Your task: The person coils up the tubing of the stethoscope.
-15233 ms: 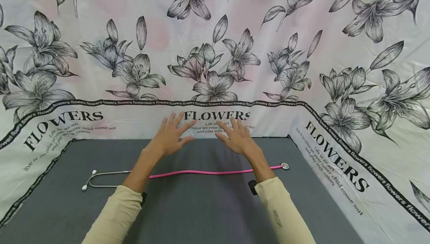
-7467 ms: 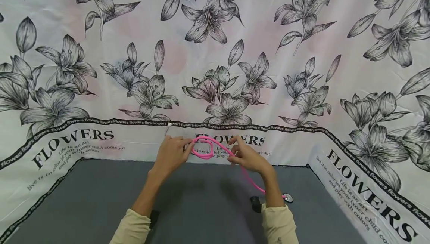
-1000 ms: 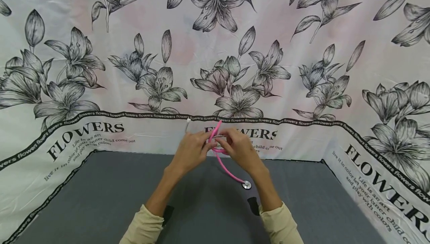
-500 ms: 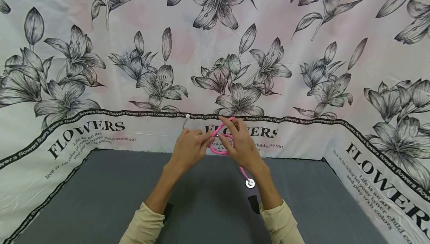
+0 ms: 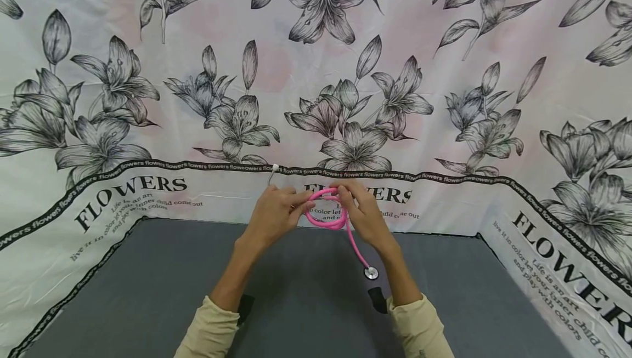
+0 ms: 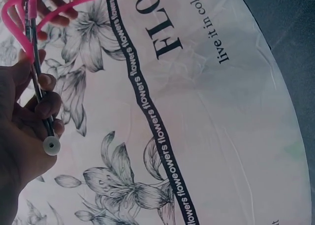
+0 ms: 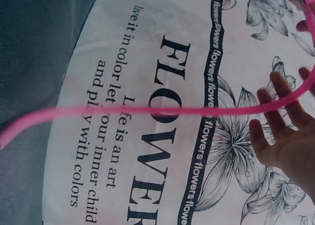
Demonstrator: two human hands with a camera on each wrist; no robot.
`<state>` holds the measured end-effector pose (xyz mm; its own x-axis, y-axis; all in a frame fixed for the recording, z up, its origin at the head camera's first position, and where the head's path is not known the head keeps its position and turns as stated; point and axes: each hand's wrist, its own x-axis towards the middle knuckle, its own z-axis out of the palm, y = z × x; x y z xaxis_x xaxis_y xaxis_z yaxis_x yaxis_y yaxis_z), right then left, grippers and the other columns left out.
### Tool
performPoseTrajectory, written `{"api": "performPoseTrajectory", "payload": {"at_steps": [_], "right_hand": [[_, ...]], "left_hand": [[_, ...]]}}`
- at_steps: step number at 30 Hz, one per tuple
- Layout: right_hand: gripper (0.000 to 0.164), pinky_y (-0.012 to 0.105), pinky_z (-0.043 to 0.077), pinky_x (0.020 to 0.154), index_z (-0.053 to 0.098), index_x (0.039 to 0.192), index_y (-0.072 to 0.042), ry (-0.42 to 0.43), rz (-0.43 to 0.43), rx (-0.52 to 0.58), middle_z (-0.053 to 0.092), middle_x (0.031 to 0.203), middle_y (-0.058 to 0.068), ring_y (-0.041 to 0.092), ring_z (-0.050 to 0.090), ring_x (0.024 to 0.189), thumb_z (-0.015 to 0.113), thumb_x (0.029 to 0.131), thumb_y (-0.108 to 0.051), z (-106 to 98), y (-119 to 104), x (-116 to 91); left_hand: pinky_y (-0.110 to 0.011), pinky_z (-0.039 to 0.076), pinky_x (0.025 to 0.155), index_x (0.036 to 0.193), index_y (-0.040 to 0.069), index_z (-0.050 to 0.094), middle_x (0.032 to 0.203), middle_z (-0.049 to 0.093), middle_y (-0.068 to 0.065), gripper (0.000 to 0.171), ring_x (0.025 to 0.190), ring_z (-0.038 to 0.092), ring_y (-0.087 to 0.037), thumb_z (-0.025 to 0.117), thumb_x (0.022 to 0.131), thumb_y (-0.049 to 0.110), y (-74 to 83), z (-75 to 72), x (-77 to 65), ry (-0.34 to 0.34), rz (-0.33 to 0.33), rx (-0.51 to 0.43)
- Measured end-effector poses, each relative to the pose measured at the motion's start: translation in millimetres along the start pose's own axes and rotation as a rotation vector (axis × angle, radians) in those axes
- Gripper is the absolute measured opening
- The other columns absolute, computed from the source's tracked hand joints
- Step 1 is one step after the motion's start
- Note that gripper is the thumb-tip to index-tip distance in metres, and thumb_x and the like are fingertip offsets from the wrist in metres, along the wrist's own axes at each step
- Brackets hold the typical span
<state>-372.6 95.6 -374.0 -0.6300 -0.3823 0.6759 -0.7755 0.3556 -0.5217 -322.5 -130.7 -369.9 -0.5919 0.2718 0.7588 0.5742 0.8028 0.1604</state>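
Note:
A pink stethoscope is held up between both hands, its tubing wound into a round coil. My left hand grips the metal ear tubes at the coil's left side, and one white ear tip sticks up above the knuckles. At the coil's upper right, my right hand holds the tubing between thumb and fingers. From there a free length of tube runs across the right fingers and hangs to the silver chest piece, over the table.
The dark grey tabletop lies below the hands. A white cloth printed with flowers and lettering rises behind it and along both sides. A black wrist strap shows by the right sleeve.
The stethoscope, earlier stretched out on the table, was picked up and its tubing looped. Over the last second, my right hand has brought more tube round, making the coil rounder and fuller.

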Motion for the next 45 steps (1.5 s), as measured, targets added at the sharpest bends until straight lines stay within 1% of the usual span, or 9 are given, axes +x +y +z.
{"api": "performPoseTrajectory", "payload": {"at_steps": [8,13,19,24,31,35,38,41,45], "right_hand": [[0.02,0.029,0.055,0.081,0.063,0.122,-0.001,-0.025,0.024,0.058,0.075,0.105,0.019,0.02,0.071,0.094,0.051,0.11,-0.011,2.0,6.1,-0.5],[0.017,0.023,0.054,0.067,0.063,0.117,0.001,-0.088,0.022,0.128,0.073,0.096,0.022,0.007,0.064,0.078,0.05,0.109,-0.007,7.6,6.0,-0.2],[0.02,0.022,0.056,0.072,0.064,0.119,0.006,-0.171,0.031,0.213,0.073,0.099,0.021,0.017,0.072,0.08,0.052,0.108,-0.005,19.1,0.9,-0.8],[0.022,0.034,0.062,0.09,0.062,0.121,0.012,-0.246,0.008,0.338,0.076,0.094,0.023,0.032,0.077,0.091,0.051,0.107,-0.001,34.6,-2.4,1.8],[0.031,0.049,0.062,0.09,0.059,0.124,0.012,-0.392,0.14,0.551,0.071,0.1,0.036,0.033,0.078,0.094,0.042,0.113,-0.012,62.6,-16.2,-3.2],[0.036,0.036,0.063,0.079,0.065,0.114,0.002,-0.603,0.196,0.48,0.075,0.088,0.024,0.023,0.077,0.082,0.039,0.115,-0.024,79.7,-29.6,-12.0],[0.038,0.038,0.062,0.069,0.064,0.112,-0.003,-0.741,0.206,0.468,0.07,0.077,0.013,0.021,0.075,0.069,0.037,0.115,-0.029,87.2,-40.3,-17.7],[0.038,0.04,0.059,0.057,0.064,0.114,-0.006,-0.76,0.198,0.433,0.059,0.071,0.006,0.014,0.066,0.054,0.036,0.115,-0.03,87.2,-49.6,-19.8],[0.036,0.027,0.05,0.059,0.069,0.107,-0.013,-0.696,0.1,0.225,0.058,0.072,0.002,0.003,0.051,0.056,0.039,0.115,-0.03,77.1,-60.5,-17.3]], "left_hand": [[-0.033,0.04,0.07,0.117,0.01,0.081,0.074,0.074,-0.002,0.028,0.064,0.061,-0.014,0.078,0.094,0.024,-4.5,-5.4,1.2,0.041,-0.038,-0.146],[-0.033,0.039,0.074,0.118,0.008,0.08,0.074,0.075,-0.004,0.029,0.063,0.054,-0.013,0.078,0.094,0.023,-4.3,-7.0,1.1,0.08,-0.089,-0.185],[-0.026,0.036,0.065,0.117,0.006,0.08,0.078,0.078,-0.008,0.03,0.058,0.049,-0.01,0.079,0.092,0.023,-5.7,-8.3,1.5,0.142,-0.117,-0.218],[-0.022,0.034,0.053,0.116,0.004,0.08,0.092,0.082,-0.012,0.029,0.054,0.047,-0.011,0.08,0.091,0.018,-7.4,-8.5,0.5,0.194,-0.141,-0.257],[-0.028,0.052,0.058,0.111,0.006,0.082,0.089,0.082,-0.009,0.023,0.066,0.072,-0.018,0.078,0.094,0.02,-5.4,-6.1,1.1,0.285,-0.172,-0.281],[-0.031,0.043,0.057,0.111,0.005,0.081,0.086,0.081,-0.01,0.027,0.055,0.059,-0.019,0.078,0.094,0.026,-6.9,-6.5,1.3,0.392,-0.234,-0.188],[-0.035,0.039,0.063,0.113,0.004,0.08,0.086,0.081,-0.012,0.031,0.054,0.053,-0.02,0.078,0.093,0.028,-10.9,-8.0,1.2,0.468,-0.295,-0.104],[-0.037,0.034,0.066,0.115,0.004,0.079,0.082,0.079,-0.012,0.033,0.053,0.05,-0.02,0.078,0.093,0.028,-15.1,-9.3,0.0,0.493,-0.344,-0.028],[-0.036,0.028,0.066,0.117,0.005,0.079,0.071,0.073,-0.012,0.035,0.05,0.046,-0.022,0.075,0.094,0.032,-19.1,-10.0,-1.4,0.494,-0.37,0.057]]}}
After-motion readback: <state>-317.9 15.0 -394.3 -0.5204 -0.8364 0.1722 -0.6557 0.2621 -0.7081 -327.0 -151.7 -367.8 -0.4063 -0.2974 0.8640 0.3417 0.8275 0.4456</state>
